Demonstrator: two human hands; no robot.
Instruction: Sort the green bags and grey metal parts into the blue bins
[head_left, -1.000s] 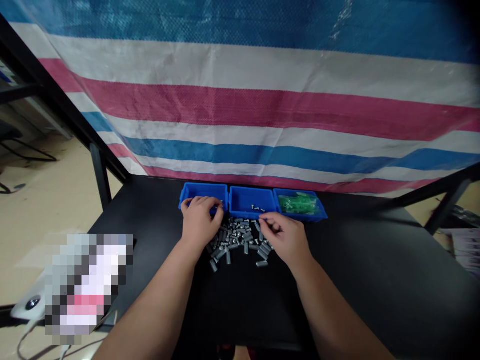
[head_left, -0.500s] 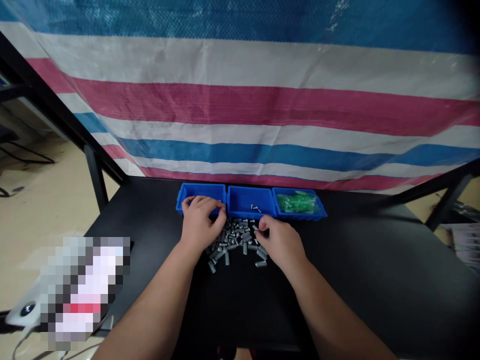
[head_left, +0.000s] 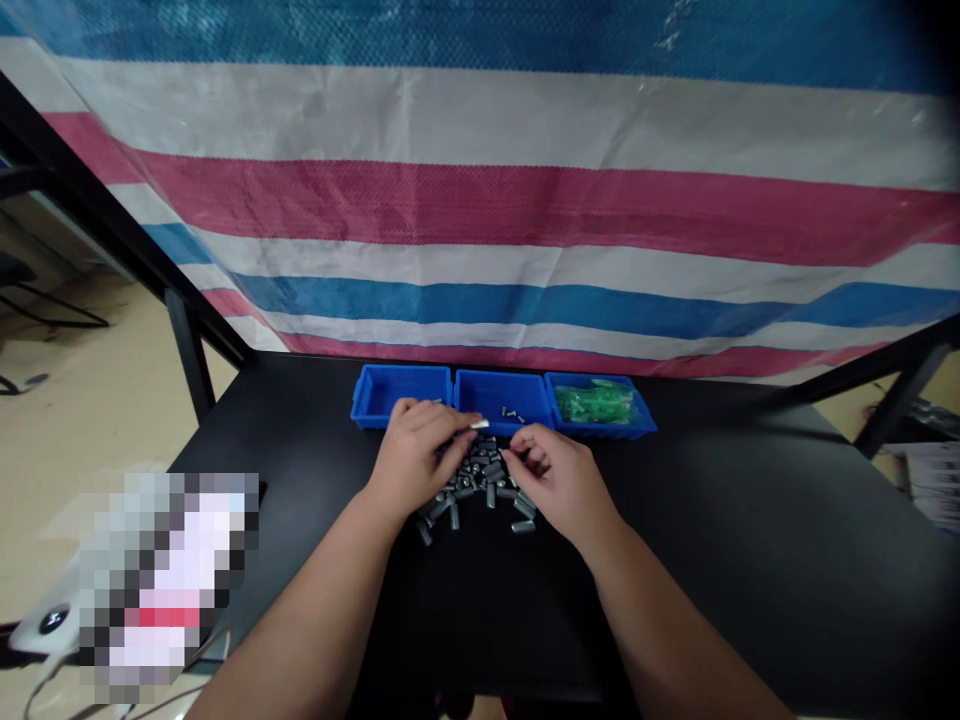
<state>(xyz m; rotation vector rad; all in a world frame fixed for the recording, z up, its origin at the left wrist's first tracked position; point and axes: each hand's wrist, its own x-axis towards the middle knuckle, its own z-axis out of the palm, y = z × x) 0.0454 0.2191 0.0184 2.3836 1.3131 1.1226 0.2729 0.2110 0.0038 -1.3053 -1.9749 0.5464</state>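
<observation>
My left hand [head_left: 420, 446] is closed in a pinch over the pile's left side, in front of the bins. A small shiny metal piece [head_left: 481, 424] sticks out between its thumb and forefinger; its exact kind is unclear. At the pile's right edge is my right hand [head_left: 559, 478], fingers loosely curled, with a gap between thumb and forefinger and nothing visible there. Between and below both hands lies the pile of small grey metal cylinders [head_left: 491, 494], mixed with smaller shiny pieces. Part of it is hidden by my left hand.
Three blue bins stand in a row: the left bin [head_left: 364, 405], the middle bin [head_left: 480, 392] with a few small screws [head_left: 511, 414], and the right bin [head_left: 637, 425] holding a green plastic bag [head_left: 600, 402]. Behind the black table [head_left: 705, 540] hangs a striped sheet [head_left: 480, 200].
My left hand has moved right, away from the left bin, and a shiny piece now shows in its pinch. The right fingers have loosened; the grey piece between them no longer shows.
</observation>
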